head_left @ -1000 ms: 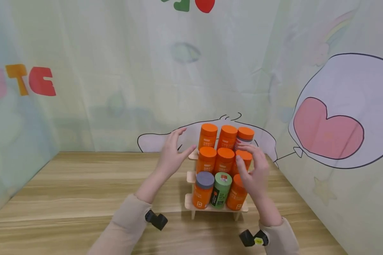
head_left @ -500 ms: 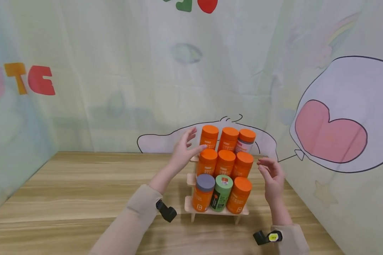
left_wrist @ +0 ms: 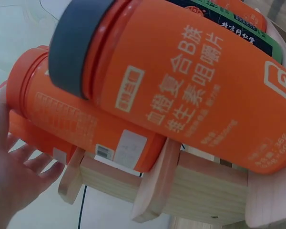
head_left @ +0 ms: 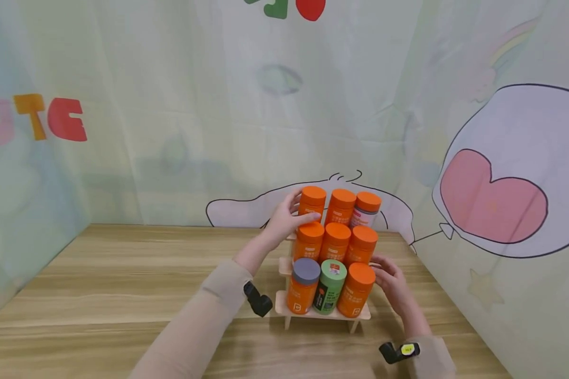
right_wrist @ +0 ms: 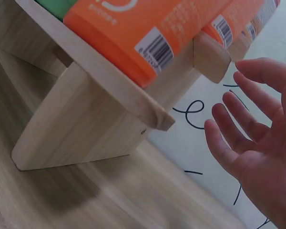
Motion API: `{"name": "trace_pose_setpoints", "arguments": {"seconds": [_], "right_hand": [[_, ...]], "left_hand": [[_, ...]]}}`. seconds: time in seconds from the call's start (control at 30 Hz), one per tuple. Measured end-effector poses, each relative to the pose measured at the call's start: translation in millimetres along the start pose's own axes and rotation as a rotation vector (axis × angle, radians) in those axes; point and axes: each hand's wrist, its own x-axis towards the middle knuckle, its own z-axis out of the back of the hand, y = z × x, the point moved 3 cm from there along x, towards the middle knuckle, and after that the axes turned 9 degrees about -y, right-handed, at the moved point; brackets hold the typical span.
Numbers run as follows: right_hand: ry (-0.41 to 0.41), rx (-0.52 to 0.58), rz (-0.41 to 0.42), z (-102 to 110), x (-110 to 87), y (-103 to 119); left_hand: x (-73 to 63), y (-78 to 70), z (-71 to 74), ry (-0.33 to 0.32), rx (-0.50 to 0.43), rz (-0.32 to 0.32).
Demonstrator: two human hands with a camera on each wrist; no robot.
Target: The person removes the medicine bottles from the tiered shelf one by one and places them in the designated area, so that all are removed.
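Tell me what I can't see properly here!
Head view: bottom of centre jar, behind green jar.
Head view: green jar's little writing, too small.
Left wrist view: part of left hand, cut by left edge.
Right wrist view: part of right hand, cut by right edge.

the left hand (left_wrist: 19, 179), fingers loosely extended, is beside the rear orange jar (left_wrist: 35, 136); contact is unclear. a grey-capped orange jar (left_wrist: 181, 76) overlaps an orange-capped jar (left_wrist: 69, 105), a green jar (left_wrist: 271, 45) beyond, a stepped wooden stand (left_wrist: 155, 183) underneath.
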Motion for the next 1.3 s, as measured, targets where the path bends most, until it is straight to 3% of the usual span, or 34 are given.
{"name": "trace_pose_setpoints", "arguments": {"seconds": [0.17, 0.33, 0.53, 0.67, 0.83, 1.0, 1.13, 1.3], "right_hand": [[0.093, 0.078, -0.01, 3.2, -0.4, -8.8], [0.206, 0.078, -0.017, 5.0, -2.1, -11.4], [0.268, 0.082, -0.04, 5.8, -2.4, -11.0], [0.298, 0.09, -0.031, 5.6, -2.0, -9.9], [0.303, 0.078, -0.046, 4.6, -1.7, -11.4], [0.315, 0.116, -0.056, 2.9, -2.4, -14.9], [0.322, 0.139, -0.051, 2.3, -3.1, -16.9], [0.338, 0.151, -0.049, 3.3, -3.5, -18.0]], "left_hand": [[-0.8, 2.0, -2.6, 0.008, -0.019, 0.028], [0.2, 1.0, -4.9, 0.001, -0.034, 0.046], [1.9, 0.4, -7.1, -0.014, -0.039, 0.073], [2.3, 0.6, -2.4, -0.068, -0.04, 0.064], [-1.3, -4.9, 16.1, -0.17, -0.059, -0.021], [-13.7, -14.5, 46.6, -0.252, -0.091, -0.084], [-27.5, -13.2, 69.3, -0.3, -0.064, -0.046], [-44.2, 4.1, 84.2, -0.287, 0.009, 0.03]]}}
